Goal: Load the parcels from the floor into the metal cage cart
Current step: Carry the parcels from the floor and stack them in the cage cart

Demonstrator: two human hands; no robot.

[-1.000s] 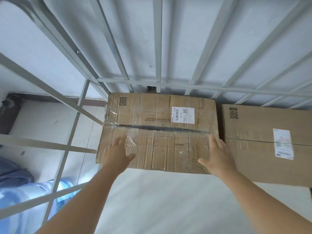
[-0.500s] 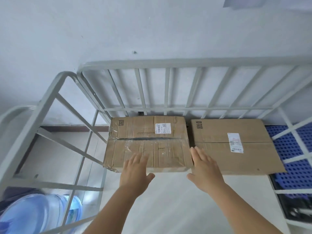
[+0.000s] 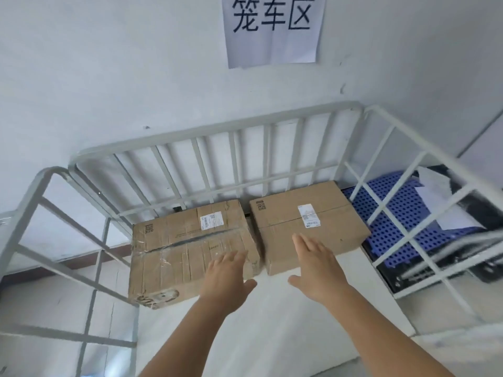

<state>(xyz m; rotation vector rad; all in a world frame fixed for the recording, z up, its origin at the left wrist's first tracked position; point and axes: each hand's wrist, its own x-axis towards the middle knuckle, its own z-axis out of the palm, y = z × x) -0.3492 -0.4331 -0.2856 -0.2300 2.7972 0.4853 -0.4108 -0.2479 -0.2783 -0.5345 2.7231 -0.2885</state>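
Two cardboard parcels are shown lying flat on the pale floor of the metal cage cart, against its barred rear wall. The taped parcel is set in the left rear corner; the plain parcel is set just beside it on the right, a narrow dark gap being left between them. A white shipping label is borne on the top of each. Both hands are held above the near edges of the parcels. The left hand is seen with fingers straight and spread, nothing being held; whether the taped parcel is touched cannot be told. The right hand is likewise spread flat and empty, over the near edge of the plain parcel. A paper sign is fixed to the wall above, and a blue perforated pallet is visible outside the right side bars. The placing step is judged complete for these two parcels. The next move is judged to call for a further parcel to be fetched from the floor, none being visible here, and set on the free cart floor in front.
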